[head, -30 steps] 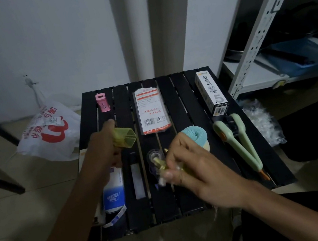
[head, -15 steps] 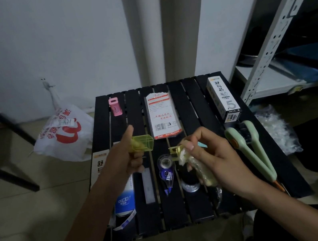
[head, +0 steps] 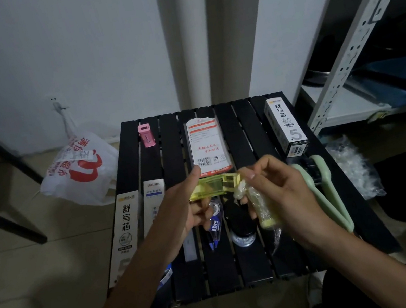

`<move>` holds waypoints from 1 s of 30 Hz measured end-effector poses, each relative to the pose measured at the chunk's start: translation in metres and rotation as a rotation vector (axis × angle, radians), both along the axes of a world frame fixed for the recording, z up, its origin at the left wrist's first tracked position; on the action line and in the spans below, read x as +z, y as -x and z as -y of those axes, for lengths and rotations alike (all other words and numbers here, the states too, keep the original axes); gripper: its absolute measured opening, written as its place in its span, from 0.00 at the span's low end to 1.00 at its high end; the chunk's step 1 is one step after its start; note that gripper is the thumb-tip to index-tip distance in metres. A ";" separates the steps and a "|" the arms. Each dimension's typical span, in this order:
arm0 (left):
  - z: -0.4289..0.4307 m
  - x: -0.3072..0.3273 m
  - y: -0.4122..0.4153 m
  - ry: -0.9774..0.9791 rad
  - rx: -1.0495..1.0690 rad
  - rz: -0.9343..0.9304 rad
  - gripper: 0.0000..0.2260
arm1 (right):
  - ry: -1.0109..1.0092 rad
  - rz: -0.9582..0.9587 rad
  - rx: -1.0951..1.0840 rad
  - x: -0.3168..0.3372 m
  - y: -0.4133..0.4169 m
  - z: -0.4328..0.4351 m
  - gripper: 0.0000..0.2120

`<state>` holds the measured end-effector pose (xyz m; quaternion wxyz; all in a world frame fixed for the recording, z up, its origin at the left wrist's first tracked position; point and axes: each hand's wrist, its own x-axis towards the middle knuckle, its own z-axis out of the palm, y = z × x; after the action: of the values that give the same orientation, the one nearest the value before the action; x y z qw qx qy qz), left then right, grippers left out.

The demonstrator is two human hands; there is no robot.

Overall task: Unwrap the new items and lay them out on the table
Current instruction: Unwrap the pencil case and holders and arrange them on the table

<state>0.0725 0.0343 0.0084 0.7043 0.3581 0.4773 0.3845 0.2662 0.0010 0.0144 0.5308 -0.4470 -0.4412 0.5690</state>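
Above the middle of the table [head: 270,271], the left hand [head: 187,210] is pinching the yellow case [head: 212,185] at its nine o'clock end, thumb on top and fingers curled beneath. The right hand [head: 284,194] is meeting it from three o'clock, thumb and forefinger nipping the crumpled wrap [head: 240,191] while the other fingers are curling round a pale yellow piece [head: 264,212] half in film. The case is looking like thin clear plastic: light, stiff and probably slick. I'd guess it could crack if squeezed across its hollow middle, so holding it by the ends or edges seems wiser. The wrap is looking soft and clingy, so peeling from a loose corner should do better than tugging. Whether case and piece are touching, I'm not managing to tell.
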 end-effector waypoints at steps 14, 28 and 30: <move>0.000 -0.002 0.000 -0.219 -0.057 -0.028 0.22 | 0.150 -0.127 0.203 0.008 -0.008 -0.003 0.09; 0.019 0.003 -0.008 -0.377 -0.144 -0.130 0.17 | -0.006 0.051 0.128 -0.005 -0.004 -0.003 0.16; 0.024 0.001 -0.011 -0.405 -0.126 -0.195 0.15 | -0.021 0.096 0.096 -0.009 0.003 -0.001 0.16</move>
<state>0.0838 0.0103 0.0091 0.5913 0.5565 0.4330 0.3914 0.2632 0.0017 0.0053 0.4858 -0.4465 -0.4931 0.5671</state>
